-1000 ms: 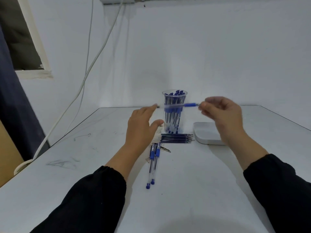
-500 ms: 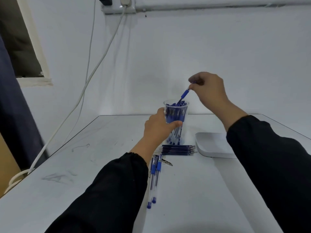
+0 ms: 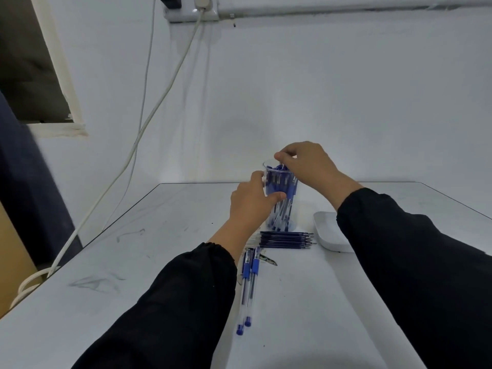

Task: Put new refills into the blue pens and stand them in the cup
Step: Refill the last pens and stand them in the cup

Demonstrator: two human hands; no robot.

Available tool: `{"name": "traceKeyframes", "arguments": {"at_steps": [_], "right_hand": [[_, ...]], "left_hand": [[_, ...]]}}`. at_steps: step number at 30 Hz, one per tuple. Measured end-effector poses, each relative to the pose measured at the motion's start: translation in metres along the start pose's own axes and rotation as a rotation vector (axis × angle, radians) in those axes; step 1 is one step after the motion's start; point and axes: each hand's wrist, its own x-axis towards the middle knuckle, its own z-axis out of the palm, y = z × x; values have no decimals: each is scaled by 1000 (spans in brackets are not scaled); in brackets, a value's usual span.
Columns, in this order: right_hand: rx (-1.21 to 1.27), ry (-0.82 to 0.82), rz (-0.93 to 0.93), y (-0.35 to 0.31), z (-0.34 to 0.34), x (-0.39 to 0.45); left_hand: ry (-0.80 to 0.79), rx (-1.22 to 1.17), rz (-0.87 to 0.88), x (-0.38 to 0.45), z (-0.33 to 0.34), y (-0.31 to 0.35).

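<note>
— The cup [image 3: 279, 198]? 
— Clear, packed with blue pens [image 3: 282, 187].
— On the worktop [image 3: 159, 262]? 
— White, grey-smudged; two clear pens with blue caps [image 3: 249, 286], dark navy refills [image 3: 286, 239], a white tray [image 3: 327, 233]. Black sleeves [image 3: 165, 310].

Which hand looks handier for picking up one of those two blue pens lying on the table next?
Probably the left hand. It grips the clear plastic cup almost directly beyond the two blue-capped pens, whereas the right hand is up at the cup's rim, farther from them.

Cup [image 3: 279, 182] (left side) behind hand [image 3: 251, 202]
</note>
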Motion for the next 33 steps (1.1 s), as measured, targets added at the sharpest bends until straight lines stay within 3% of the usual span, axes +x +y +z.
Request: {"name": "traceKeyframes", "arguments": {"at_steps": [4,8,15,22,28,33], "right_hand": [[-205,-28,36,0,3,-3],[-180,-44,15,1,5,-12],[114,248,-292,17,7,-76],[-62,-100,-681,32,44,-134],[-246,-259,-693,36,67,-136],[-267,-241,-670,36,60,-136]], "left_hand": [[-17,7,-6,0,-1,1],[-65,21,-21,-2,-4,0],[-120,-36,-24,-30,-22,-14],[-64,-74,29,-71,-28,-33],[38,-64,1,-80,-33,-42],[26,-51,8,-82,-34,-40]]}}
